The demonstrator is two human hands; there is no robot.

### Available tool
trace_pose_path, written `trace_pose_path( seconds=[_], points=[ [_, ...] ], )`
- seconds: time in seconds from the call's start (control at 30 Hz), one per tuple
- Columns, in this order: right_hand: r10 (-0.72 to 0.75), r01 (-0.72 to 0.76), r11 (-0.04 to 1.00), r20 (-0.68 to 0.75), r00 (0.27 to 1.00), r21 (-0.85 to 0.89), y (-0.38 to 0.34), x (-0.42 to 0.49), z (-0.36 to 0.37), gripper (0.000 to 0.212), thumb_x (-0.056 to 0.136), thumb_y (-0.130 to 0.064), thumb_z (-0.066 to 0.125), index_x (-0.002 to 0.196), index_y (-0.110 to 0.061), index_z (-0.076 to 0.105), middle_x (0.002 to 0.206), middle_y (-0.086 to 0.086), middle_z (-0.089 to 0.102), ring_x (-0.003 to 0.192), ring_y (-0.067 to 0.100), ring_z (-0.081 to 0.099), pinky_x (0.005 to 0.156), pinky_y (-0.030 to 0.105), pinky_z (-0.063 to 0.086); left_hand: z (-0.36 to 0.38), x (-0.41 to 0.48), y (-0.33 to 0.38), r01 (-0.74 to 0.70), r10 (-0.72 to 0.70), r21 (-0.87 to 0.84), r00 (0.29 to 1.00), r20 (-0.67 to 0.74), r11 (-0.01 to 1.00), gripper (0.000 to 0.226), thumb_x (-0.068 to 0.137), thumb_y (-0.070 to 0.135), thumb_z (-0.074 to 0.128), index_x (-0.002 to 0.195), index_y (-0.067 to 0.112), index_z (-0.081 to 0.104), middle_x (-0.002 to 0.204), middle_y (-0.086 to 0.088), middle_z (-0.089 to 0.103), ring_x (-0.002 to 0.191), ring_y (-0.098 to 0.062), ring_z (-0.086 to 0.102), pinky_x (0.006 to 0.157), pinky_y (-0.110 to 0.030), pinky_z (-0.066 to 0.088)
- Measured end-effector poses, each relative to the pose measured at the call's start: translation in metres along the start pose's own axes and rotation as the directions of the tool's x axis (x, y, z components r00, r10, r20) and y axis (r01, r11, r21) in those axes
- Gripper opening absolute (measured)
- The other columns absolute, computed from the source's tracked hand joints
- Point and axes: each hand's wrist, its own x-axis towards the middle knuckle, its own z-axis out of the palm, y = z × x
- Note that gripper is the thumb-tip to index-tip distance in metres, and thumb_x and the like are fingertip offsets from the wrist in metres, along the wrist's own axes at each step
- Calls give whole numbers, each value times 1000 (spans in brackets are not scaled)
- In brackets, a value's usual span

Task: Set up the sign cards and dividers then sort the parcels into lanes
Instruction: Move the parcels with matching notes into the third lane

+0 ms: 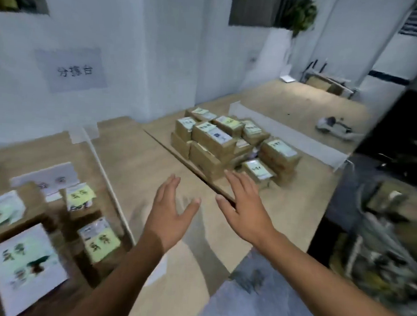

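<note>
A pile of brown cardboard parcels (pixel 218 144) with pale labels sits on the wooden table (pixel 139 164), right of centre. My left hand (pixel 169 213) and my right hand (pixel 244 208) hover empty above the table, fingers spread, just in front of the pile. A white divider strip (pixel 105 174) runs from the back wall toward me. To its left lie several sorted parcels (pixel 99 240) with green labels and a white sign card (pixel 47 176). Another white divider (pixel 288 135) stands behind the pile. The picture is blurred by motion.
A paper sign (pixel 70 69) hangs on the white wall. A small white device (pixel 334 125) lies on the far right of the table. Dark clutter (pixel 379 239) stands beyond the table's right edge. A seam (pixel 178 156) splits the tabletop diagonally.
</note>
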Motion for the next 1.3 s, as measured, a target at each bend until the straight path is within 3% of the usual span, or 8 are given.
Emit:
trace_pose_path(
  seconds=[0.3, 0.47, 0.53, 0.67, 0.8, 1.03, 1.13, 1.3],
  points=[
    [244, -252, 965, -104, 964, -75, 213, -55, -136, 64, 103, -51, 47, 157, -20, 34, 156, 4, 37, 149, 24, 27, 122, 45, 24, 214, 48, 112, -140, 140, -16, 962, 236, 990, 74, 93, 54, 62, 157, 30, 33, 165, 11, 26, 152, -6, 18, 118, -24, 15],
    [292, -298, 951, -78, 953, -80, 304, -28, -154, 68, 102, -57, 41, 160, -23, 29, 161, 3, 32, 151, 21, 21, 124, 44, 21, 297, 100, 131, -115, 122, -43, 962, 244, 992, 75, 91, 55, 65, 153, 21, 40, 160, 1, 38, 148, -12, 30, 118, -26, 21],
    [281, -285, 954, -63, 958, -89, 341, -5, -157, 68, 102, -57, 41, 160, -24, 28, 162, 3, 31, 152, 21, 21, 123, 44, 22, 332, 129, 133, -84, 100, -74, 965, 243, 994, 72, 92, 52, 66, 151, 18, 43, 156, -4, 43, 145, -17, 37, 120, -38, 30],
    [312, -313, 946, -20, 950, -88, 412, 42, -161, 66, 104, -54, 42, 161, -26, 25, 163, 2, 28, 151, 18, 20, 125, 42, 20, 404, 190, 134, -25, 33, -34, 970, 242, 999, 70, 94, 55, 58, 153, 24, 38, 159, 0, 40, 144, -17, 38, 117, -42, 34],
    [277, -272, 959, 71, 958, -79, 472, 87, -172, 66, 103, -53, 43, 161, -26, 25, 162, 2, 29, 150, 16, 21, 124, 33, 19, 452, 231, 143, 36, -33, -10, 976, 216, 999, 71, 95, 58, 56, 153, 22, 39, 158, -1, 41, 142, -18, 39, 110, -36, 33],
    [189, -201, 978, 173, 967, 54, 554, 193, -155, 67, 102, -51, 46, 161, -26, 26, 160, 0, 32, 147, 17, 26, 121, 37, 27, 498, 308, 141, 184, -189, 57, 976, 105, 981, 68, 97, 49, 60, 154, 19, 38, 158, -3, 40, 141, -21, 40, 116, -46, 37],
    [127, -155, 983, 240, 962, 100, 588, 245, -127, 66, 102, -52, 47, 160, -28, 26, 159, -1, 32, 144, 18, 29, 113, 29, 28, 519, 338, 128, 251, -253, 54, 967, 33, 967, 68, 96, 45, 64, 153, 19, 38, 155, -2, 41, 140, -21, 41, 116, -47, 37],
    [30, -125, 970, 403, 915, 210, 625, 319, -65, 66, 100, -50, 51, 157, -27, 29, 156, -2, 35, 141, 17, 36, 111, 33, 35, 560, 368, 110, 375, -378, -44, 918, -118, 926, 79, 93, 43, 70, 156, 29, 25, 146, 23, 36, 129, 7, 35, 109, -24, 32]
  ],
)
